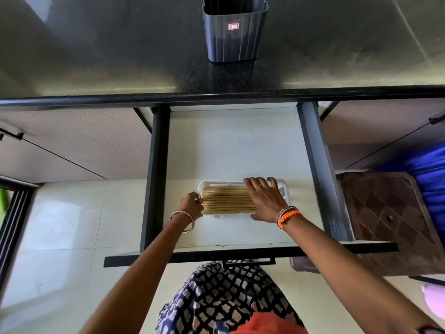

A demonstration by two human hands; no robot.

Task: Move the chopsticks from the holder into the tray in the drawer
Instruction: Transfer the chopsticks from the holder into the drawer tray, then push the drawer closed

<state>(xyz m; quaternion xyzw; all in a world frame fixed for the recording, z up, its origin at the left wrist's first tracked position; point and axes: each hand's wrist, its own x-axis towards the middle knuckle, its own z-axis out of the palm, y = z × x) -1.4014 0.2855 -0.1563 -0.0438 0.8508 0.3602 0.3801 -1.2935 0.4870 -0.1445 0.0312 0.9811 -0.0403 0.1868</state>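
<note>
The chopsticks [228, 200] lie side by side in the white tray [218, 184] on the drawer [240, 145] floor, well short of the grey holder [234, 30]. They look light, stiff and apt to roll. My right hand [266, 200] rests flat, fingers spread, over their right ends; my left hand [192, 204] curls against the tray's left edge

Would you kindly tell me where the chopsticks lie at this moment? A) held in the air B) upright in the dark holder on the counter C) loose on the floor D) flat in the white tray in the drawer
D: the chopsticks lie flat, side by side, in the white tray in the open drawer, between both hands.
</note>
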